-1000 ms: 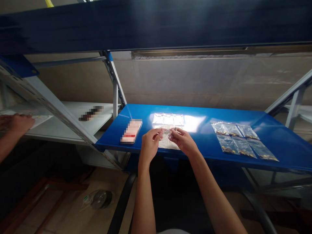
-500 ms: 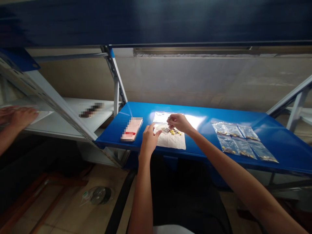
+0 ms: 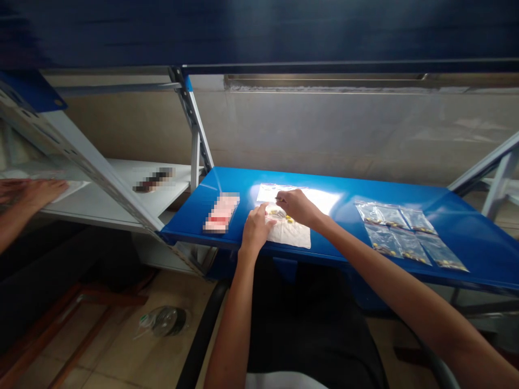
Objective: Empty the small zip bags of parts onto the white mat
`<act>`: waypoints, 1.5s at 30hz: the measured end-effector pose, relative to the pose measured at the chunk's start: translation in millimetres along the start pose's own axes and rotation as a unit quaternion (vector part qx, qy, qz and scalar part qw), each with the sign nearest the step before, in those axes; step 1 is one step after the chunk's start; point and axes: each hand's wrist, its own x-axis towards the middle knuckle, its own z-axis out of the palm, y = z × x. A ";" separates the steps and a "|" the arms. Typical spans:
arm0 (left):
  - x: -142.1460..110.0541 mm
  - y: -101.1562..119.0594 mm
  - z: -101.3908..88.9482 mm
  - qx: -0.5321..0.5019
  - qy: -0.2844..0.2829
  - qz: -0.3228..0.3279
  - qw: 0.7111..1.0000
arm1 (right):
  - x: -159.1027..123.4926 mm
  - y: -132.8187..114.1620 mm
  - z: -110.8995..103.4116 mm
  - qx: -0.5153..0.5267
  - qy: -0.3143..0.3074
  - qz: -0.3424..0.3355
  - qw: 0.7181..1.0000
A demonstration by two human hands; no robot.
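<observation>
Recording from left to right: another person's hand [image 3: 34, 190] rests on a white sheet [image 3: 73, 189] on a white steel shelf [image 3: 101, 205], with a pixelated dark object [image 3: 154, 179] further along. On the blue steel shelf [image 3: 190, 227] lies a pixelated pink packet [image 3: 221, 213]. The left hand [image 3: 256, 229] presses its fingers down near a clear plastic bag [image 3: 275, 193] lying on a white cloth [image 3: 290, 235]. The right hand [image 3: 298, 208] is curled just above small yellow pieces [image 3: 284, 217]; whether either hand grips anything cannot be confirmed. Six filled clear bags [image 3: 409, 235] lie in two rows at right.
</observation>
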 end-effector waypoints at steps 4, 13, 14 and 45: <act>-2.4 -1.9 4.7 -0.033 0.004 -0.010 0.999 | -1.8 -0.7 -3.9 0.056 0.001 0.011 0.998; -12.4 6.7 6.4 -0.022 0.028 -0.033 0.999 | -3.5 4.7 -8.5 0.065 -0.010 0.018 0.998; -12.5 7.4 6.3 -0.019 0.030 -0.033 0.999 | -3.3 4.7 -9.1 0.066 -0.011 0.016 0.998; 2.3 10.9 6.2 -0.005 0.040 -0.009 0.999 | -16.5 17.3 -10.3 0.103 0.066 0.035 0.992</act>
